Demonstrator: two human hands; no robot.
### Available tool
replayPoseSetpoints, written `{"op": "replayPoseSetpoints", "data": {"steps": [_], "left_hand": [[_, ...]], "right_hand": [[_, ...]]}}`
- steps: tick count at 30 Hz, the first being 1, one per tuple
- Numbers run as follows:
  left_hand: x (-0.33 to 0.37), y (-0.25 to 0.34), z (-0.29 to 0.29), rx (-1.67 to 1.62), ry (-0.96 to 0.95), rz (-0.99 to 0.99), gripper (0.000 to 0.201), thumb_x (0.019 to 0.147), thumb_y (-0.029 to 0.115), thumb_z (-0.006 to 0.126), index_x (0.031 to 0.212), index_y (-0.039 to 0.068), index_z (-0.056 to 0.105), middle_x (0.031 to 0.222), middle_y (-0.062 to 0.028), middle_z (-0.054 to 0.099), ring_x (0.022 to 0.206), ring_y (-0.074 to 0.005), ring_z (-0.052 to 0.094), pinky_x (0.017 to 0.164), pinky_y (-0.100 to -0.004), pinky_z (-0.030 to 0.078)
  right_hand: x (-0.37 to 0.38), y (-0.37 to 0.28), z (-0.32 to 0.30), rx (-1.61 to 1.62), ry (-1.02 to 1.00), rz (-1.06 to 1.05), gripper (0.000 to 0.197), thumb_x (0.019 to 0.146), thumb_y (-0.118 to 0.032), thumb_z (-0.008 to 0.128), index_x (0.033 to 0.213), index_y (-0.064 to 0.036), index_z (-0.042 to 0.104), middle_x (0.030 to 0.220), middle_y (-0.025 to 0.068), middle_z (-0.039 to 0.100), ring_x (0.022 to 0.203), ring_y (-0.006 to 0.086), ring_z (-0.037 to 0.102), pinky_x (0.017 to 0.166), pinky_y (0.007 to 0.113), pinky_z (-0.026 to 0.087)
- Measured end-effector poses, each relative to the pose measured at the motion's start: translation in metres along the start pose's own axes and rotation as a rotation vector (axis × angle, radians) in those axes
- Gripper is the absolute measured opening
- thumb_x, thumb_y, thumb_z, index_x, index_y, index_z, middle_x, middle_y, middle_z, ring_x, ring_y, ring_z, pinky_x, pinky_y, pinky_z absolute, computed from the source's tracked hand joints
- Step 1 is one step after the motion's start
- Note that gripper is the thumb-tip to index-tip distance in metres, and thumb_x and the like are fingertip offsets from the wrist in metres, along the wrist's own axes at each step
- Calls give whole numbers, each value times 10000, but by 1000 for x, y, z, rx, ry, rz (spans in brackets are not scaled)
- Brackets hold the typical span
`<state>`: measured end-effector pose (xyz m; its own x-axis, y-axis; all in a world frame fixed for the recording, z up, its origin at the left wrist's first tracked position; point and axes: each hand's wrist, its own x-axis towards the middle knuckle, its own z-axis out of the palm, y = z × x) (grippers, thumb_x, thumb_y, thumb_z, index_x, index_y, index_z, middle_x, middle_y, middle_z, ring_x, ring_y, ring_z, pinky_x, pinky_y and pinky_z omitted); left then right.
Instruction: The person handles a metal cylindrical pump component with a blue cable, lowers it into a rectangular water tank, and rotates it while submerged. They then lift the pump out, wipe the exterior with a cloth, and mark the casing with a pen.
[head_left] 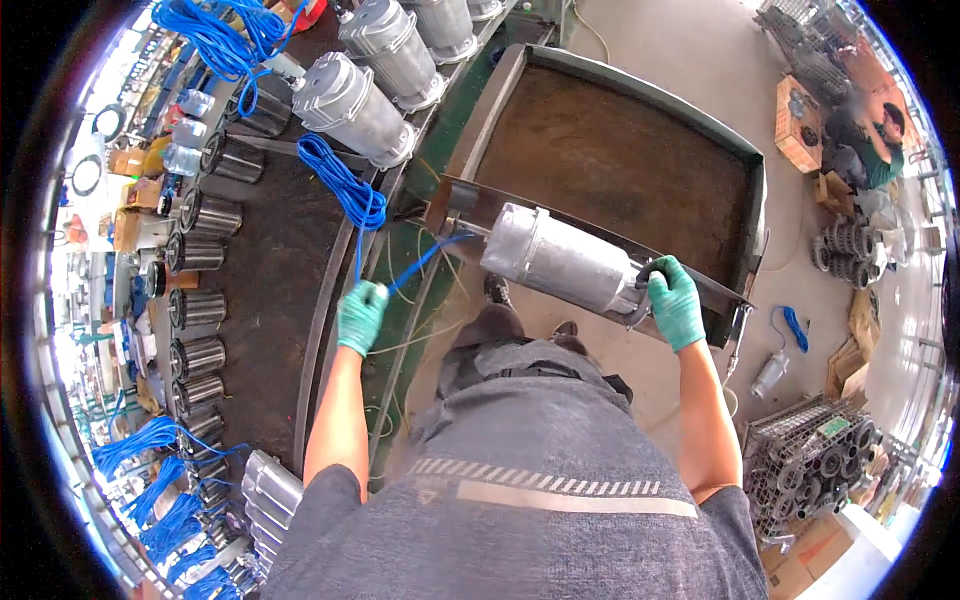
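In the head view, a metal cylinder (560, 260) lay tilted across the near edge of a wide, rusty-floored tray (620, 150), in front of the person's body. A blue cable (418, 268) ran from its left end to the left grip (361, 315), gloved in green, whose fingers were closed together on it. From there the line rose to a tied blue coil (345, 185) at the edge of the dark counter (280, 300). The right grip (675, 303), gloved alike, was clamped on the cylinder's right end; how far the fingers wrapped around underneath could not be told.

The cylinder looked like cast metal, so it was probably heavy, rigid and hard to dent, though its smooth, round side might roll or slip under a glove. The surest hold seemed to be both hands around the body, or one at each end, with the raised band near the left end as a stop. The cable looked bendy and light, best pinched along its length; its joint with the cylinder was likely the weakest spot, a poor place to bear weight.
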<state>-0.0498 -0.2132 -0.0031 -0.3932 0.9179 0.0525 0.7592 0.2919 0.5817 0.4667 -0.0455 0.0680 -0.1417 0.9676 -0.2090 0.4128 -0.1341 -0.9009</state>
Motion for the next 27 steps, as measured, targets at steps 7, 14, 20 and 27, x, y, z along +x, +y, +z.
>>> {"op": "replayPoseSetpoints", "data": {"steps": [7,14,20,27], "left_hand": [[-10,-8,53,55,-189,-148,552,921,199,706,1419,27,542,1359,-214,603,1285,-381,564,1129,-420,430],[70,105,48,-64,-198,-81,385,946,168,702,1314,66,652,1225,-148,709,1119,-279,687,995,-391,516],[66,81,96,245,-321,215,282,942,318,682,1075,69,681,1022,-212,705,976,-433,667,844,-492,538],[72,76,99,-7,-70,-150,248,951,328,675,1102,133,648,915,-161,739,854,-404,705,765,-510,542]], "right_hand": [[-1,4,18,17,-29,-38,121,998,-59,533,1065,-46,633,862,66,687,794,123,616,769,299,530],[-2,6,11,13,11,-46,128,989,-43,535,1069,-39,634,858,62,669,775,121,592,754,294,527],[-2,9,17,-5,46,-27,145,979,-33,520,1067,-41,635,865,62,666,790,118,593,770,296,531],[-2,10,20,8,72,-36,172,981,-30,496,1067,-49,643,867,41,654,800,108,590,771,281,531]]}}
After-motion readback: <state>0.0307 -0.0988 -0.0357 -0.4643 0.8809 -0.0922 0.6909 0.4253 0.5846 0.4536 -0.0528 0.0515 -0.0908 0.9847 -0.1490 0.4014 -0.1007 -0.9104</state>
